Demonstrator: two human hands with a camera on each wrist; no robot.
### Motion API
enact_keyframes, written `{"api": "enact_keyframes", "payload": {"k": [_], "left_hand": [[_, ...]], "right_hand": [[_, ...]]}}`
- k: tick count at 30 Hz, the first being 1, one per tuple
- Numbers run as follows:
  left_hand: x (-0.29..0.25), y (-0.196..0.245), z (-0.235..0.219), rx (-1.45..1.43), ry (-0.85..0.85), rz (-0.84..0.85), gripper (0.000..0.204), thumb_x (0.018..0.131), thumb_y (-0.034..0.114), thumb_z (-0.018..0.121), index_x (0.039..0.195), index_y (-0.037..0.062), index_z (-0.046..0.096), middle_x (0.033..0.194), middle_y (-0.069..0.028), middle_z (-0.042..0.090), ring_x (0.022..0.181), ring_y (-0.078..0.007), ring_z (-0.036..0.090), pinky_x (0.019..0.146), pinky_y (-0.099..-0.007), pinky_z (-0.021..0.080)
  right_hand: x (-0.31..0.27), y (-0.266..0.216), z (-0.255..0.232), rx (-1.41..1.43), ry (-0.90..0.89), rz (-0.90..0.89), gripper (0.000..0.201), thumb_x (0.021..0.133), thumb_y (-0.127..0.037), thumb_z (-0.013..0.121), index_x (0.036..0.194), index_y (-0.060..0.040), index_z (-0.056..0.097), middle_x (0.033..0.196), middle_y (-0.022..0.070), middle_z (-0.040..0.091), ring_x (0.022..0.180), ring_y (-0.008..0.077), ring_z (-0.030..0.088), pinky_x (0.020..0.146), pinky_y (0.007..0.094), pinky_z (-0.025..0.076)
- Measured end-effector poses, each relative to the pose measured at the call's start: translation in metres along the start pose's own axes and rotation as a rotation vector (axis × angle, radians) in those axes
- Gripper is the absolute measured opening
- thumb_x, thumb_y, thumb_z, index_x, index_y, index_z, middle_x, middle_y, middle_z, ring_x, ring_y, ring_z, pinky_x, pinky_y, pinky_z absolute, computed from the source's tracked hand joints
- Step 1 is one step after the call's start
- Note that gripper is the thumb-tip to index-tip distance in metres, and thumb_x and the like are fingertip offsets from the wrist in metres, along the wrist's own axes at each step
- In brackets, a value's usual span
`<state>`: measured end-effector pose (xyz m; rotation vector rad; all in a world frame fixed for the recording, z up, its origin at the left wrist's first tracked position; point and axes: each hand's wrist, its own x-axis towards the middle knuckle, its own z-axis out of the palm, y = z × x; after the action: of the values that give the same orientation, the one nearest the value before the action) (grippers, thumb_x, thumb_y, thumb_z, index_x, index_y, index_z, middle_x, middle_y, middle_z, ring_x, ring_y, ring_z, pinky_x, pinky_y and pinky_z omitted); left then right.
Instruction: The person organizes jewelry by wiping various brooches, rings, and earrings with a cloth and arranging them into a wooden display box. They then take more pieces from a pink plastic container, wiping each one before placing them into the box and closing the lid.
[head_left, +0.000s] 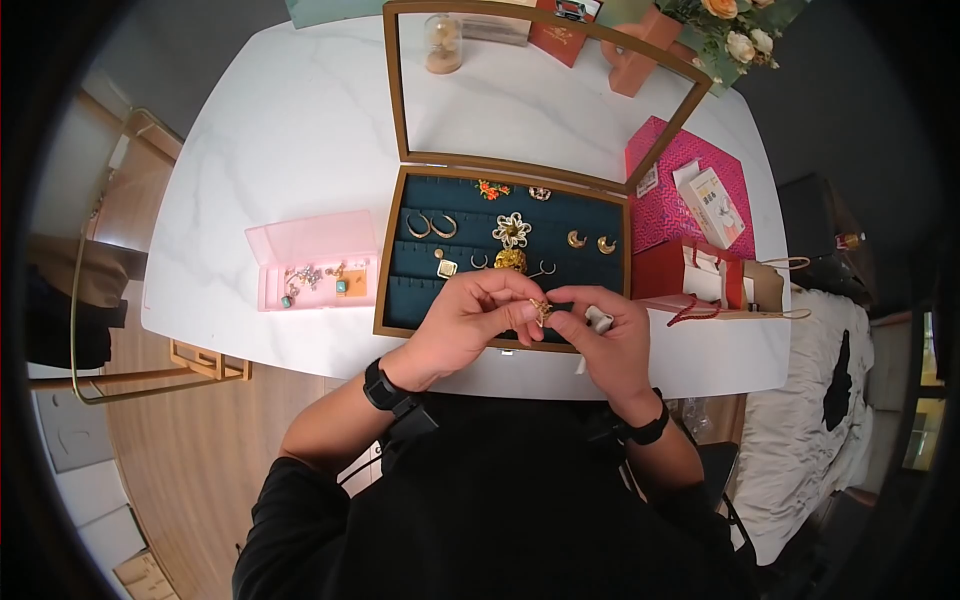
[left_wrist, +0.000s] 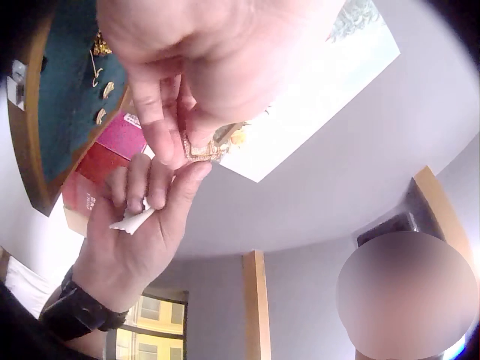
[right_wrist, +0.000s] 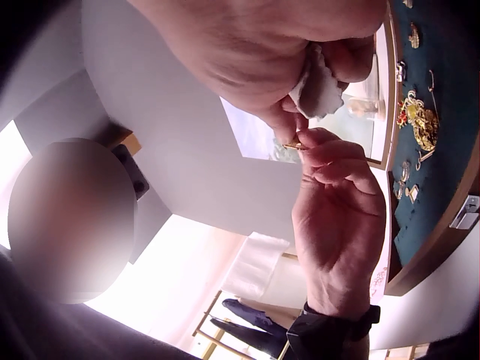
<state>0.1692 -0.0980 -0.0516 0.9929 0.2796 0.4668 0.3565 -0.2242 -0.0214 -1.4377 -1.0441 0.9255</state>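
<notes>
Over the front of the jewelry box, my two hands meet fingertip to fingertip at a small gold jewelry piece. My left hand pinches it between thumb and fingers. From the other side, my right hand holds it with thumb and forefinger. A crumpled white cloth is tucked in the curled fingers of my right hand. In the left wrist view the gold piece shows a glittering edge; fingers cover the rest, so I cannot tell its exact kind.
The box's glass lid stands raised. On its dark green lining lie hoop earrings, a flower brooch and other jewelry. Left is an open pink case with trinkets; right, a magenta box and red paper bag.
</notes>
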Motion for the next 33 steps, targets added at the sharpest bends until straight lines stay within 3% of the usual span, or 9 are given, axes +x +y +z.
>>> {"api": "enact_keyframes", "payload": {"k": [4,17,20,22,23,25,29,31,33], "left_hand": [[0.001,-0.008,0.000,0.019,0.026,0.073,0.013,0.110,0.004,0.066,0.120,-0.0025,0.072,0.102,-0.0088,0.078,0.092,-0.0143,0.074,0.083,-0.0281,0.060],[0.000,-0.010,0.002,0.106,0.058,0.159,0.013,0.108,-0.001,0.067,0.120,-0.0036,0.071,0.108,-0.0116,0.079,0.100,-0.0159,0.076,0.089,-0.0292,0.062],[-0.002,-0.011,0.001,0.100,0.049,0.176,0.016,0.105,-0.006,0.068,0.121,-0.0036,0.071,0.120,-0.0131,0.077,0.107,-0.0164,0.076,0.094,-0.0292,0.062],[-0.001,-0.012,0.000,0.238,0.067,0.251,0.020,0.102,-0.011,0.069,0.121,-0.0032,0.072,0.130,-0.0137,0.074,0.113,-0.0161,0.075,0.098,-0.0282,0.062],[-0.001,-0.012,-0.001,0.237,0.068,0.251,0.020,0.102,-0.011,0.069,0.121,-0.0032,0.072,0.130,-0.0137,0.074,0.113,-0.0161,0.075,0.098,-0.0282,0.062],[-0.001,-0.013,-0.002,0.279,0.140,0.263,0.025,0.100,-0.015,0.068,0.122,-0.0036,0.072,0.136,-0.0166,0.071,0.114,-0.0176,0.073,0.099,-0.0302,0.061],[-0.002,-0.016,-0.007,0.258,0.138,0.271,0.024,0.101,-0.015,0.067,0.122,-0.0040,0.072,0.133,-0.0159,0.071,0.116,-0.0175,0.073,0.099,-0.0295,0.061],[-0.004,-0.013,-0.006,0.259,0.153,0.274,0.023,0.102,-0.014,0.067,0.122,-0.0043,0.072,0.132,-0.0151,0.071,0.115,-0.0174,0.073,0.098,-0.0289,0.060],[-0.005,-0.013,-0.007,0.284,0.160,0.291,0.022,0.103,-0.013,0.067,0.122,-0.0042,0.072,0.132,-0.0149,0.071,0.115,-0.0176,0.072,0.099,-0.0292,0.060]], "right_hand": [[-0.004,-0.001,0.004,-0.107,0.047,-0.034,0.021,0.095,-0.007,0.087,0.116,-0.0055,0.083,0.076,-0.0087,0.058,0.068,0.0006,0.048,0.061,0.0204,0.039],[-0.001,-0.010,-0.002,-0.185,0.042,-0.177,0.012,0.093,0.004,0.082,0.098,-0.0022,0.074,0.075,-0.0066,0.058,0.070,-0.0005,0.050,0.060,0.0214,0.039],[0.004,-0.021,-0.008,-0.375,0.034,-0.276,0.018,0.089,-0.001,0.087,0.099,-0.0052,0.073,0.072,-0.0013,0.060,0.061,0.0053,0.057,0.054,0.0250,0.041],[0.011,-0.031,-0.013,-0.798,0.007,-0.604,0.019,0.087,-0.001,0.085,0.099,-0.0066,0.071,0.074,0.0035,0.061,0.061,0.0161,0.063,0.052,0.0318,0.046],[0.012,-0.038,-0.014,-0.798,0.005,-0.604,0.019,0.087,-0.001,0.085,0.099,-0.0066,0.071,0.074,0.0035,0.061,0.061,0.0161,0.063,0.052,0.0318,0.046],[0.012,-0.051,-0.016,-1.086,-0.077,-0.731,0.016,0.090,-0.002,0.080,0.099,-0.0073,0.069,0.075,0.0049,0.060,0.062,0.0227,0.064,0.054,0.0371,0.049],[0.017,-0.058,-0.022,-0.946,-0.179,-0.597,0.013,0.093,-0.003,0.079,0.101,-0.0072,0.070,0.078,0.0051,0.064,0.063,0.0223,0.065,0.057,0.0352,0.051],[0.019,-0.064,-0.022,-0.773,-0.177,-0.326,0.013,0.092,-0.005,0.081,0.102,-0.0067,0.072,0.082,0.0055,0.069,0.065,0.0210,0.068,0.059,0.0333,0.052],[0.020,-0.066,-0.020,-0.718,-0.185,-0.273,0.013,0.092,-0.006,0.082,0.102,-0.0060,0.073,0.081,0.0054,0.070,0.065,0.0176,0.067,0.058,0.0310,0.050]]}}
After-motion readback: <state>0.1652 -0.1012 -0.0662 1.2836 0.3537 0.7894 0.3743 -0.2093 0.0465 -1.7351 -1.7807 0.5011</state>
